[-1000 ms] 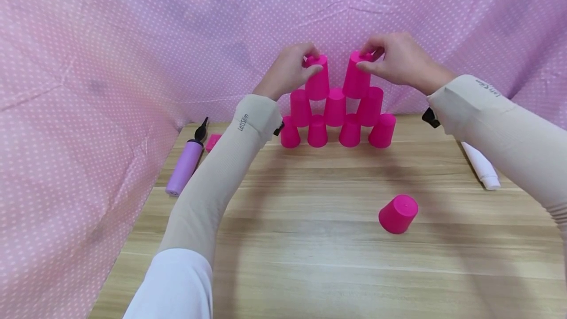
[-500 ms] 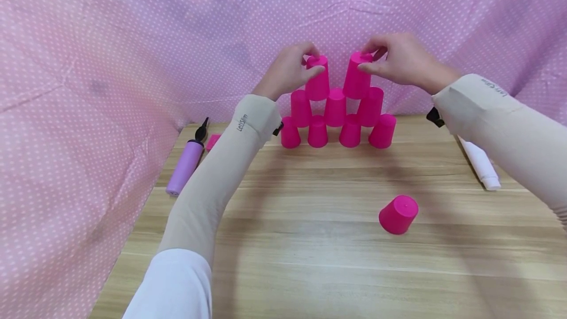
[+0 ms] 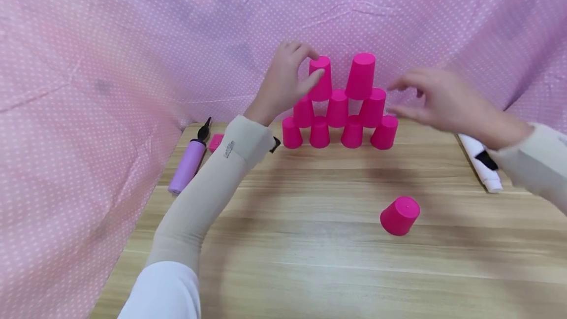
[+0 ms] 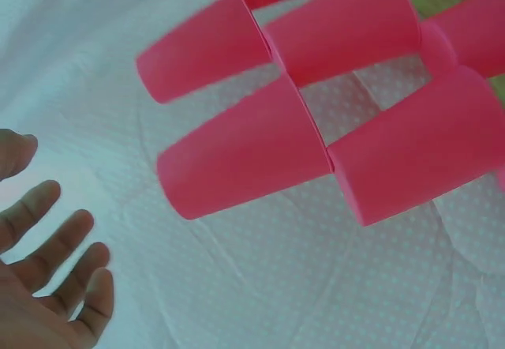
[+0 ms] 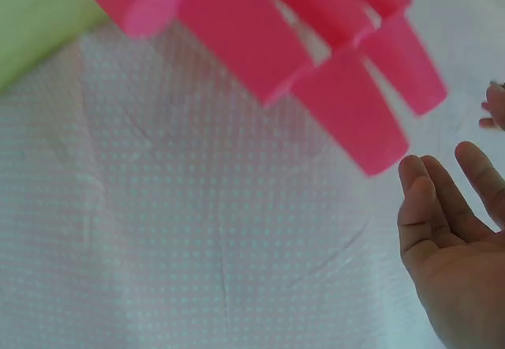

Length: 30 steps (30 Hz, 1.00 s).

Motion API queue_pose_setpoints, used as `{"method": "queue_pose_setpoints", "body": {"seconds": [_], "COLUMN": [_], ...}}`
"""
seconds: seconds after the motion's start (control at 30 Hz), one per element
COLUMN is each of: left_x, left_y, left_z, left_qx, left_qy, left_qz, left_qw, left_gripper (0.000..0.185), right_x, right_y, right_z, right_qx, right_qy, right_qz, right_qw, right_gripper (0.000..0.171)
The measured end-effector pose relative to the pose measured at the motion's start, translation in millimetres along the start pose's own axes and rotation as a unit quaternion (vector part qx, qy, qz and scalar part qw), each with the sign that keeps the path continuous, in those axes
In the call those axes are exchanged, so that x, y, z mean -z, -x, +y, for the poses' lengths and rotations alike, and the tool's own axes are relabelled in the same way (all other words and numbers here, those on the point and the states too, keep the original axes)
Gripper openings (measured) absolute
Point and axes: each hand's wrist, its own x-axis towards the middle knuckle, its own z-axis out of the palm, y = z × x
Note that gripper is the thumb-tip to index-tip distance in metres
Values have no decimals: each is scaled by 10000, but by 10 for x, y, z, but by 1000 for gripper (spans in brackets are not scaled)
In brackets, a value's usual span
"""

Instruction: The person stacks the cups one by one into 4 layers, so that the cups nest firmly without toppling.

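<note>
pink dotted cloth [image 3: 133, 38] is hanging behind and to both sides of a wooden desk [image 3: 310, 260]. along the desk's far edge, upside-down pink cups are standing as a pyramid [image 3: 338, 107]: four on the bottom row, three on the next, two on top, nine in all. a tenth cup [image 3: 399, 215] is sitting alone, tilted, toward the desk's right edge, well apart from the pyramid.

the left hand [image 3: 285, 80] is curling thumb and fingers around the top left cup [image 3: 321, 78], while the wrist view is showing its fingers spread with a gap to the cups, so whether it is gripping cannot be told. the right hand [image 3: 436, 100] is hanging open and empty beside the pyramid (blurred), clear of the top right cup [image 3: 361, 76].

judging by this, the third row is being finished; the next move calls for picking up the lone cup and setting it gently astride the top two.

one lilac pump [image 3: 188, 164] is lying near the desk's left edge, one white tube [image 3: 483, 169] near the right.
</note>
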Motion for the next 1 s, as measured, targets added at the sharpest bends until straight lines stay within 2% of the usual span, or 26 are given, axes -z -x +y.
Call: {"method": "queue_pose_setpoints", "body": {"seconds": [0.1,0.2,0.27,0.4,0.5,0.63,0.8,0.9,1.0], "left_x": [69,121,140,113,37,-111,-282,-374,-447], "left_y": [215,471,644,966,1194,1456,1673,1762,1832], "left_z": [14,-18,-59,-162,-224,-273,-294,-293,-288], "left_qx": [65,235,443,716,860,1082,1363,1408,1391], "left_qy": [54,-13,-107,-320,-417,-429,-373,-252,-169], "left_qz": [-164,-473,-764,-1245,-1635,-2191,-2787,-3002,-3112], "left_qw": [9998,9986,9960,9891,9819,9687,9499,9431,9400], "left_gripper": [29,28,28,29,31,31,32,32,32], "right_x": [-65,-174,-263,-461,-602,-742,-797,-800,-784], "right_y": [335,677,901,1307,1522,1639,1655,1649,1628], "right_z": [-127,-221,-269,-368,-443,-507,-533,-538,-547], "right_qx": [351,715,771,398,-2,-205,-273,-278,-305], "right_qy": [-188,-447,-583,-675,-765,-967,-1062,-1137,-1217], "right_qz": [40,97,35,-254,-447,-451,-318,-242,-209], "right_qw": [9992,9964,9953,9966,9961,9941,9935,9928,9919], "right_gripper": [41,40,42,34,47,52,54,52,50]}}
